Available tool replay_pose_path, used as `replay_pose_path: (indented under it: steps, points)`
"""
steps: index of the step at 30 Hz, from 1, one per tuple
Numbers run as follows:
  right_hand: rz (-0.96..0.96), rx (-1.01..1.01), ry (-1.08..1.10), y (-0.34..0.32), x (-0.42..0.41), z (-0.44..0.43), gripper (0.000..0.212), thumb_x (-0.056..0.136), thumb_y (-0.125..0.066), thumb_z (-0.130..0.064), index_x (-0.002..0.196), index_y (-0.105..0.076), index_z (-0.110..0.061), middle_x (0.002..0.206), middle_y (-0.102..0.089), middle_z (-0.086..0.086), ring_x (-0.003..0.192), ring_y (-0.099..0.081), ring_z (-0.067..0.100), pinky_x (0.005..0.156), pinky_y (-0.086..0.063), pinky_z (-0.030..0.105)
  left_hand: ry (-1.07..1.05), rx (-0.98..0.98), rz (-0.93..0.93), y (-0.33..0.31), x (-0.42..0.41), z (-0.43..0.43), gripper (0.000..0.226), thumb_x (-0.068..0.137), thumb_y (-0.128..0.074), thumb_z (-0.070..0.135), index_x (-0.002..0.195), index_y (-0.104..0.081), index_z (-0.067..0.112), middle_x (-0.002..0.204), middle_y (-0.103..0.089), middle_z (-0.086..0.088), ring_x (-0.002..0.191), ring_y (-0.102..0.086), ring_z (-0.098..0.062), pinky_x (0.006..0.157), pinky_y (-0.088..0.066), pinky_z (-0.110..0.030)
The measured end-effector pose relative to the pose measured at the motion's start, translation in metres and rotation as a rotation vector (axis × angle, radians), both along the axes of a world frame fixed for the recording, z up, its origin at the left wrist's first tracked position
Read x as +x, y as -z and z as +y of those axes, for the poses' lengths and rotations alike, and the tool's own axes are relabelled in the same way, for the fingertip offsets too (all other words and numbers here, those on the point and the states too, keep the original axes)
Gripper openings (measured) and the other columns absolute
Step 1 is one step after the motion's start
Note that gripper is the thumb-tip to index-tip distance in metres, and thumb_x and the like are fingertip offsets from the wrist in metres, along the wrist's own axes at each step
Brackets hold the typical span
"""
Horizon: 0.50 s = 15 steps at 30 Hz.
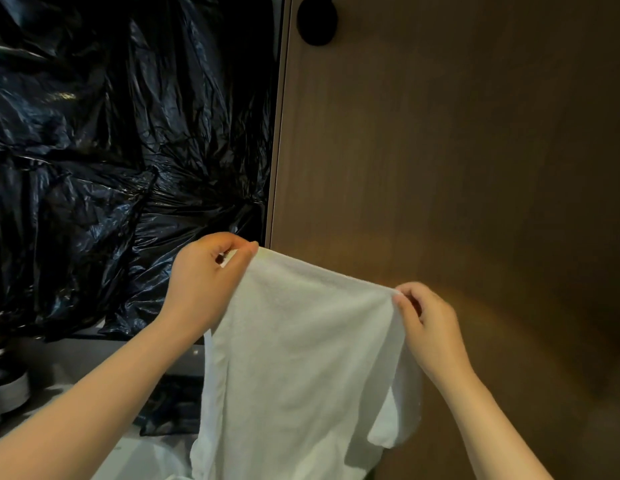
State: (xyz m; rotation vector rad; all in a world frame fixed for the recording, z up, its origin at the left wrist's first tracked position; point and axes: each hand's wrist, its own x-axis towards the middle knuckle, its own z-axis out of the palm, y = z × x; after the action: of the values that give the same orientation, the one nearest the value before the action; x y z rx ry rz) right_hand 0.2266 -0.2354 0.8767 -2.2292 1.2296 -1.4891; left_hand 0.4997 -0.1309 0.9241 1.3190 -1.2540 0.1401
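White terry towel (301, 358) was held up in the lower middle of the view and hung straight down, its bottom out of view at 6 o'clock. Left hand (204, 282) was at 10 o'clock from the towel's centre, fingers curled, thumb and fingertips pinching the top left corner. Right hand (430, 323) was at 2 o'clock from the towel's centre, also curled, pinching the top right corner, which sat lower than the left one. The top edge ran taut between both hands, sloping down to the right. The towel's right side was folded back behind the front layer.

Crinkled black plastic sheeting (111, 150) filled the 9 to 12 o'clock area behind the left hand. A brown wooden panel (440, 150) covered 12 to 4 o'clock, with a round black knob (317, 19) near its top left. Pale sneakers (10, 393) sat at 8 o'clock on the floor, partly cut off.
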Motion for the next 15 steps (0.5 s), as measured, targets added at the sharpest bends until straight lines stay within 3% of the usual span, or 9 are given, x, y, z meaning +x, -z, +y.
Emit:
replay_pose_path:
  steps: [4,6,9,12,15]
  points:
    - [-0.27,-0.093,-0.073,-0.026,0.016,0.008,0.022,0.101,-0.038,-0.036,0.088,-0.055,-0.034,0.084,-0.058,-0.018,0.083,-0.056,0.0,0.064,-0.045,0.011,-0.079,-0.105,0.019,-0.011,0.009,-0.001,0.017,0.092,-0.06,0.031,0.081,-0.071,0.025,0.075,-0.066,0.011,0.074,-0.059,-0.003,0.061,-0.045,-0.024]
    - [-0.169,-0.139,-0.032,-0.028,0.02,0.003,0.022,0.102,-0.038,-0.032,0.088,-0.056,-0.029,0.08,-0.057,-0.014,0.079,-0.056,0.004,0.064,-0.047,0.013,-0.13,-0.058,-0.013,-0.007,0.014,-0.004,0.018,0.092,-0.058,0.032,0.082,-0.071,0.023,0.075,-0.065,0.01,0.074,-0.059,-0.006,0.062,-0.044,-0.024]
    - [0.193,-0.006,0.057,-0.008,0.023,-0.009,0.022,0.103,-0.04,-0.025,0.089,-0.056,-0.023,0.082,-0.058,-0.007,0.077,-0.058,0.01,0.072,-0.054,0.031,-0.188,0.202,-0.128,0.019,0.024,-0.015,0.019,0.093,-0.058,0.029,0.089,-0.072,0.016,0.082,-0.066,0.003,0.077,-0.06,-0.015,0.063,-0.044,-0.03]
    - [0.177,0.056,0.001,0.014,0.024,-0.01,0.02,0.103,-0.043,-0.025,0.088,-0.057,-0.024,0.084,-0.06,-0.008,0.079,-0.059,0.009,0.076,-0.055,0.035,-0.198,0.321,-0.175,0.045,0.028,-0.019,0.015,0.093,-0.06,0.027,0.093,-0.072,0.017,0.091,-0.069,0.0,0.081,-0.06,-0.015,0.066,-0.04,-0.029]
    - [0.119,-0.023,-0.069,0.016,0.025,-0.003,0.02,0.101,-0.048,-0.025,0.086,-0.057,-0.03,0.082,-0.06,-0.015,0.08,-0.059,0.004,0.072,-0.055,0.028,-0.161,0.312,-0.206,0.05,0.022,-0.015,0.024,0.089,-0.064,0.034,0.11,-0.069,0.022,0.107,-0.065,0.008,0.088,-0.053,-0.004,0.074,-0.039,-0.02]
